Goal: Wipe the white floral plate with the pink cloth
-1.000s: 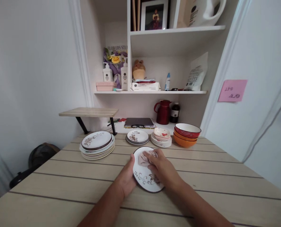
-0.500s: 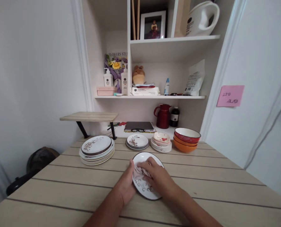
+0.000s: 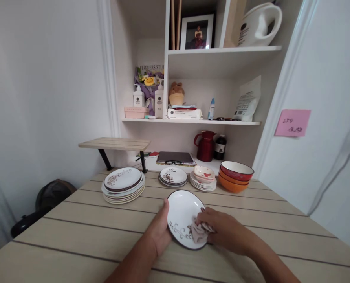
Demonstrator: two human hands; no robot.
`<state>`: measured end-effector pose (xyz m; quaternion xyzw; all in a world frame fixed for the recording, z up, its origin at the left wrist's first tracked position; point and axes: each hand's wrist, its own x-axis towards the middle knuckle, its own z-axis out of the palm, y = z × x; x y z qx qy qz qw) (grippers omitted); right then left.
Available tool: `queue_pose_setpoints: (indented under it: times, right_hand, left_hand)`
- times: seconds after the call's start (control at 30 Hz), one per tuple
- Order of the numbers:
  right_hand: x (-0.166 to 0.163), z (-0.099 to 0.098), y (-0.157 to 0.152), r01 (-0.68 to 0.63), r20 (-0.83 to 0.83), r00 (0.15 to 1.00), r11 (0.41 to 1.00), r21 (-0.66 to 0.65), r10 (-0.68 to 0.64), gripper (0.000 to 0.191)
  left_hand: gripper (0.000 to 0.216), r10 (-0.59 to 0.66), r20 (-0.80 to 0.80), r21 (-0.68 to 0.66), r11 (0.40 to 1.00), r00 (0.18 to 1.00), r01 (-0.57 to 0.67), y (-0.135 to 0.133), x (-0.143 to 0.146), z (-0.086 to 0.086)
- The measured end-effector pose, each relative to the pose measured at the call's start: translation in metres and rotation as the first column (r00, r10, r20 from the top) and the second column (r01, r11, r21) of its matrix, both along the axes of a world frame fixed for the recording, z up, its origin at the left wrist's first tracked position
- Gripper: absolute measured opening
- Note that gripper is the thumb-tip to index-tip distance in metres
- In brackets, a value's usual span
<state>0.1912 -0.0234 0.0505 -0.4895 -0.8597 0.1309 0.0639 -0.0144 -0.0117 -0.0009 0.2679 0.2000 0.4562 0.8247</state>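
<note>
A white plate (image 3: 182, 208) with a dark rim and a brown scroll pattern is tilted above the table in front of me. My left hand (image 3: 160, 226) grips its left edge, the thumb on the rim and the other fingers hidden beneath. Bunched in my right hand (image 3: 218, 228) is a pale cloth (image 3: 198, 232), pressed on the lower right of the plate's face. Beyond the plate stand a short stack of small patterned plates (image 3: 173, 175) and small white dishes (image 3: 203, 184) topped by pinkish bowls (image 3: 204, 173).
A tall stack of larger plates (image 3: 123, 184) stands at left, below a small raised wooden shelf (image 3: 114, 144). Red and orange bowls (image 3: 235, 176) are nested at right. Behind are a red jug (image 3: 206, 146), a dark bottle (image 3: 220, 147) and a closed laptop (image 3: 175, 157).
My right hand has moved with the cloth from the plate's middle to its lower right edge, uncovering more of its face. The whole view has shifted slightly.
</note>
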Motion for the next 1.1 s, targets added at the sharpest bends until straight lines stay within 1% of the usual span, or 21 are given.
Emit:
queue_pose_setpoints:
  times: [0.07, 0.1, 0.2, 0.27, 0.33, 0.43, 0.47, 0.5, 0.6, 0.67, 0.77, 0.83, 0.93, 1.1]
  right_hand:
    - [-0.008, 0.001, -0.007, -0.101, -0.066, 0.993, 0.994, -0.039, 0.099, 0.047]
    - [-0.015, 0.001, -0.009, -0.131, -0.097, 0.987, 0.99, -0.044, 0.126, 0.048]
    - [-0.035, -0.006, -0.01, -0.143, -0.174, 0.975, 0.99, -0.002, 0.141, 0.051]
    - [-0.042, -0.011, -0.004, -0.101, -0.192, 0.975, 0.994, 0.047, 0.108, 0.053]
    - [-0.039, -0.015, 0.004, -0.007, -0.182, 0.983, 0.996, 0.086, 0.023, 0.054]
    - [-0.022, -0.014, 0.014, 0.167, -0.119, 0.981, 0.981, 0.102, -0.155, 0.052]
    - [-0.016, -0.012, 0.015, 0.196, -0.091, 0.978, 0.976, 0.096, -0.187, 0.049]
    - [-0.011, -0.01, 0.014, 0.196, -0.069, 0.979, 0.977, 0.084, -0.19, 0.046]
    - [-0.007, -0.006, 0.007, 0.087, -0.063, 0.994, 0.996, 0.032, -0.085, 0.036]
    - [-0.015, -0.007, 0.003, 0.02, -0.108, 0.994, 1.0, 0.019, -0.017, 0.038]
    - [-0.034, -0.012, 0.003, -0.001, -0.187, 0.982, 0.998, 0.06, 0.012, 0.048]
    - [-0.046, -0.015, 0.006, 0.016, -0.197, 0.98, 0.994, 0.107, 0.006, 0.051]
    - [-0.056, -0.017, 0.011, 0.098, -0.159, 0.985, 0.975, 0.197, -0.067, 0.051]
    - [-0.055, -0.013, 0.021, 0.286, -0.095, 0.958, 0.899, 0.333, -0.27, 0.047]
  left_hand:
    - [0.07, -0.001, 0.013, 0.008, 1.0, 1.0, 0.001, 0.0, 0.001, 0.002]
    - [0.069, 0.003, 0.017, 0.014, 1.0, 1.0, -0.003, -0.001, 0.001, 0.003]
    - [0.068, 0.02, 0.01, 0.022, 1.0, 1.0, -0.02, -0.001, 0.002, 0.006]
    - [0.067, 0.022, 0.005, 0.029, 0.999, 1.0, -0.022, -0.001, 0.003, 0.007]
    - [0.066, 0.025, 0.005, 0.037, 0.999, 1.0, -0.025, -0.002, 0.003, 0.006]
    - [0.067, 0.049, -0.016, 0.027, 0.998, 0.999, -0.049, -0.003, 0.004, 0.006]
    - [0.067, 0.051, -0.031, 0.018, 0.999, 0.998, -0.05, -0.004, 0.004, 0.007]
    - [0.067, 0.049, -0.043, 0.01, 0.999, 0.998, -0.049, -0.005, 0.004, 0.007]
    - [0.068, 0.016, -0.042, 0.007, 1.0, 0.999, -0.015, -0.005, 0.003, 0.006]
    - [0.067, -0.003, -0.013, 0.018, 1.0, 1.0, 0.003, -0.003, 0.003, 0.005]
    - [0.065, 0.002, 0.017, 0.027, 1.0, 1.0, -0.002, 0.0, 0.004, 0.004]
    - [0.064, 0.02, 0.017, 0.029, 0.999, 1.0, -0.02, 0.001, 0.005, 0.004]
    - [0.062, 0.032, 0.012, 0.041, 0.999, 0.999, -0.032, 0.0, 0.005, 0.004]
    - [0.056, 0.079, 0.029, 0.097, 0.992, 0.997, -0.081, -0.001, 0.005, 0.004]
